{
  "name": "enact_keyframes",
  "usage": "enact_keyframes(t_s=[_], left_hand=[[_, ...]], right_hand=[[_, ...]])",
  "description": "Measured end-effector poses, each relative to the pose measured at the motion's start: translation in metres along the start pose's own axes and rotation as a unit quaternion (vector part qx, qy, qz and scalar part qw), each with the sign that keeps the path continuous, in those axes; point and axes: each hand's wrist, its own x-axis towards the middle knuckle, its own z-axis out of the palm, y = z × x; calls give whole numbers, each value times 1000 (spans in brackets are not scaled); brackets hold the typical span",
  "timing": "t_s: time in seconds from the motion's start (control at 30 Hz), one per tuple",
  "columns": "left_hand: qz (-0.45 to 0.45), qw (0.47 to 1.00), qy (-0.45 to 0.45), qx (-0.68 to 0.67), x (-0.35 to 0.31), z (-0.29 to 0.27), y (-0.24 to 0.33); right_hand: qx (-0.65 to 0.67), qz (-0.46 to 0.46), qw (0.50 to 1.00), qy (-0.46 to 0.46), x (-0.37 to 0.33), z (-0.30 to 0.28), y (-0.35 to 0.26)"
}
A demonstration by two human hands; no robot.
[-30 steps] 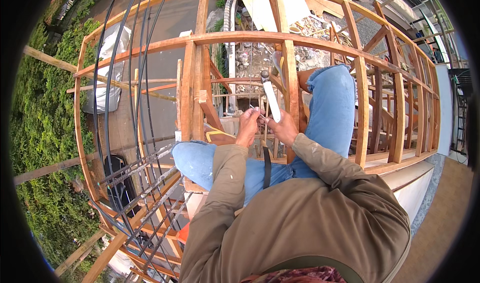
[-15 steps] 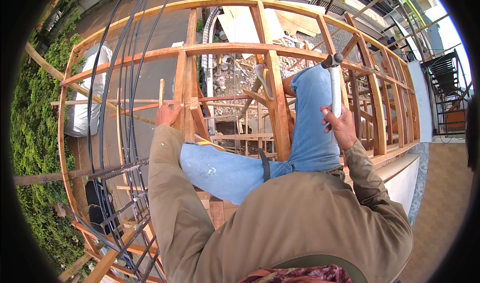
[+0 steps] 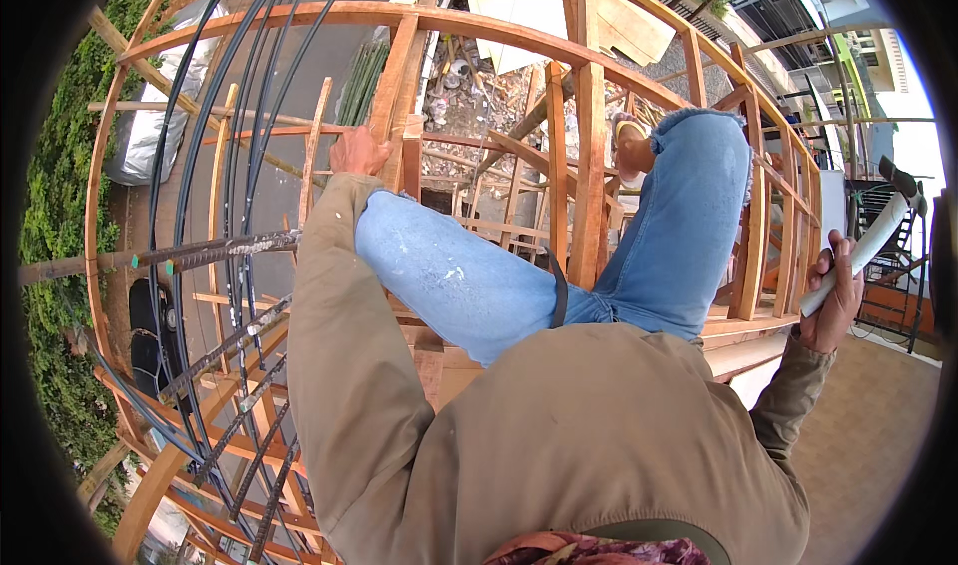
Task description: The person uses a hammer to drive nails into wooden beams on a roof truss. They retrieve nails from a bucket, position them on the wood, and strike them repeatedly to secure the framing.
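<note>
My right hand (image 3: pixel 836 295) is out at the far right, closed round the pale handle of a claw hammer (image 3: pixel 870 236). The hammer's dark metal head points up and away from me. My left hand (image 3: pixel 359 152) is wrapped against an upright wooden post (image 3: pixel 397 96) of the frame, left of my knee. Part of its grip is hidden behind the fingers. I sit astride the timber frame in jeans (image 3: pixel 469 266), with one sandalled foot (image 3: pixel 631 151) showing beyond a second post (image 3: pixel 589 146).
Black cables (image 3: pixel 200 146) run down the left side, beside rusty reinforcing bars (image 3: pixel 225 251). Far below lies rubble (image 3: pixel 474 91), near pale boards (image 3: pixel 519 21). A curved top beam (image 3: pixel 499 34) crosses ahead. On the right is a dark metal stair (image 3: pixel 893 305).
My right hand has swung the hammer outward to the right, away from my thigh. My right knee has shifted right. My left hand stays at the post, while the view has turned somewhat.
</note>
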Motion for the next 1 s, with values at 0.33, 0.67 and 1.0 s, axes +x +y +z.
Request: enact_keyframes(t_s=[0.33, 0.67, 1.0], left_hand=[[-60, 996, 34, -60, -3, 8, 12], [-100, 929, 152, -323, -77, -48, -16], [-112, 683, 686, -223, -220, -133, 14]], right_hand=[[97, -23, 993, -64, 26, 12, -28], [240, 113, 929, -258, 117, 31, -6], [221, 94, 886, -397, 202, 48, -19]])
